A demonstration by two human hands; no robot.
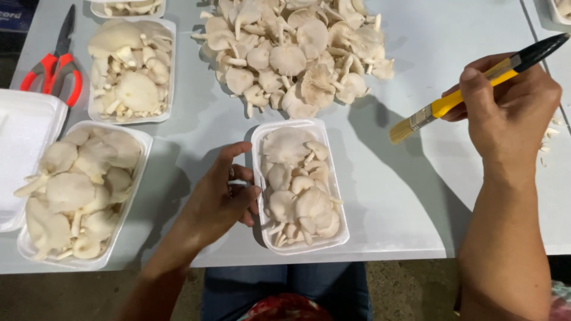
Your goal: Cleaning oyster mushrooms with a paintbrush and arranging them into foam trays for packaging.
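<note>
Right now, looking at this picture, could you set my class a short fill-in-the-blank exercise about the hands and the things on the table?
1. The right hand holds a ____ with a yellow handle.
2. The left hand touches the side of a white tray filled with ____.
3. The scissors at the far left of the table have ____ handles.
4. The loose pile of mushrooms lies ____ the tray that the left hand touches.

Missing words: brush; mushrooms; red; beyond

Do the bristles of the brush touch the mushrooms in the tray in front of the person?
No, the right hand holds the brush up, with bristles over the bare table, beside the tray.
</note>
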